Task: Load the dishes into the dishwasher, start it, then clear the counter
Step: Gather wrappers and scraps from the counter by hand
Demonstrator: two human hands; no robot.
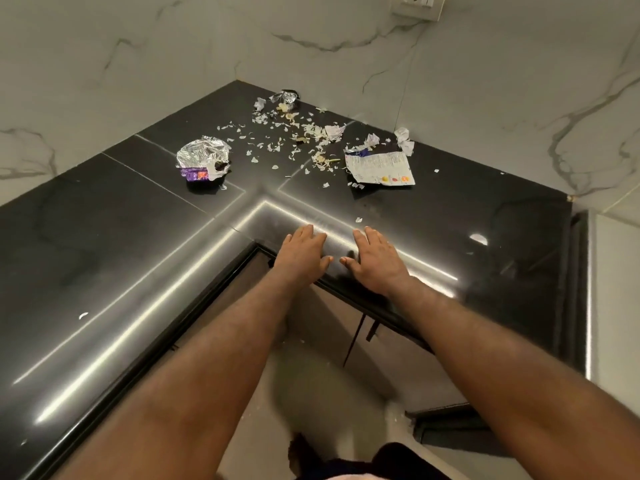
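Head view: left grip point(301, 252) and right grip point(375, 261) lie flat and released on the dark surface point(104, 237) at its inner corner. Further back lie a crumpled foil wrapper point(204, 157), a torn paper packet point(379, 168) and scattered scraps point(294, 133): probably light and flimsy, best pinched by an edge or swept together

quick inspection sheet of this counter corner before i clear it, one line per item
surface: counter, black, glossy, L-shaped, with reflected light streaks
job's things: no dishes or dishwasher seen; only litter left to clear
clutter: foil wrapper with purple print; flat printed wrapper; crumpled foil at the back; paper scraps and peels scattered between them
grippers: left hand and right hand flat on the counter's inner corner, fingers straight, holding nothing
cables: nothing seen
surroundings: marble-look wall; wall socket at top edge; cabinet doors below
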